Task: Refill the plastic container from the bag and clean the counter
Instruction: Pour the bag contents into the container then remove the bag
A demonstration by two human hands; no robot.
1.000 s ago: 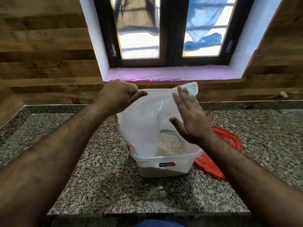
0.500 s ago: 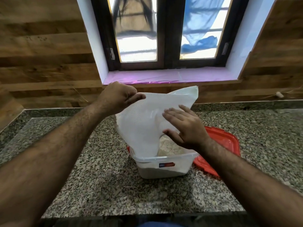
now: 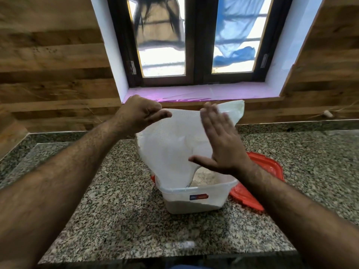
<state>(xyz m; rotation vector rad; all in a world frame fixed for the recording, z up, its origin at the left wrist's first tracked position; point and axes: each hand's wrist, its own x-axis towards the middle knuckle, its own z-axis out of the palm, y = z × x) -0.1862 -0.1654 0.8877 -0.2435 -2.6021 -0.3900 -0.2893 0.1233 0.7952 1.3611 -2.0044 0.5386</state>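
A white plastic bag (image 3: 171, 148) hangs upside down with its mouth inside a clear plastic container (image 3: 196, 199) on the granite counter. My left hand (image 3: 139, 113) pinches the bag's upper left corner and holds it up. My right hand (image 3: 219, 140) is flat with its fingers spread, just in front of the bag's right side and blurred by motion; whether it touches the bag is unclear. Pale grain (image 3: 206, 178) lies in the container beside the bag's mouth.
The container's red lid (image 3: 258, 171) lies flat under and to the right of it. The granite counter (image 3: 120, 220) ends in a front edge close to me. A pink-lined window sill (image 3: 194, 93) and wood-panelled wall rise behind. A small pale patch (image 3: 182, 244) marks the counter's front.
My right hand has lifted from lying low against the bag's front to an upright, spread position higher up. The left hand keeps its hold on the corner.
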